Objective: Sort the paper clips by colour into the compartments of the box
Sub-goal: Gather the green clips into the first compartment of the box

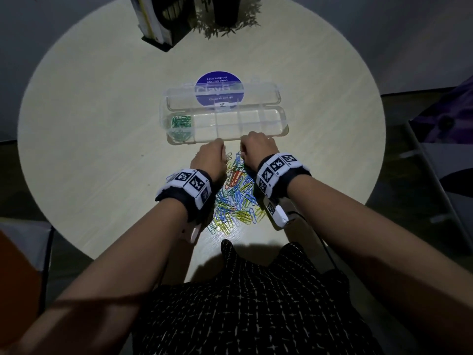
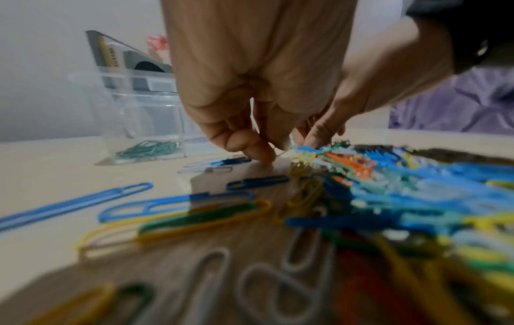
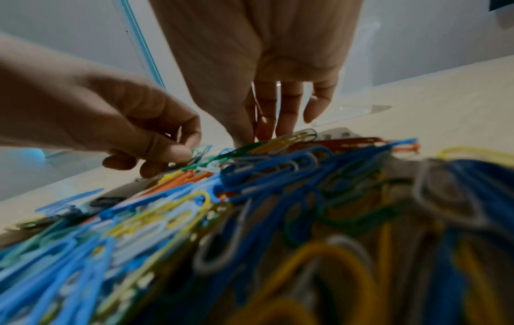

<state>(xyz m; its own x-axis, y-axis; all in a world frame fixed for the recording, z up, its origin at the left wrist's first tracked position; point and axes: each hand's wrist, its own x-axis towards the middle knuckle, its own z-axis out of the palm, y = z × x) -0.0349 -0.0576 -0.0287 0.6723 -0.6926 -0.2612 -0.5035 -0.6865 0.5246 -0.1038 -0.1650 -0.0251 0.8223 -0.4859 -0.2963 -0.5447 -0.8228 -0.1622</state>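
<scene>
A clear compartment box (image 1: 280,134) lies open on the round table, its lid folded back. Green clips (image 1: 181,122) (image 2: 147,148) fill its leftmost compartment; the other compartments look bare. A mixed pile of paper clips (image 1: 236,193) (image 2: 389,176) (image 3: 278,176) in blue, yellow, green, orange and white lies just in front of the box. My left hand (image 1: 224,153) (image 2: 274,154) (image 3: 192,151) pinches a pale clip between thumb and forefinger at the pile's far left edge. My right hand (image 1: 242,152) (image 3: 254,136) (image 2: 317,140) points its straight fingers down onto the pile's far edge.
A round blue sticker (image 1: 217,80) shows through the lid. A book stand (image 1: 158,26) and a plant pot (image 1: 227,14) stand at the table's far side. Loose blue and yellow clips (image 2: 83,200) lie to the left of the pile.
</scene>
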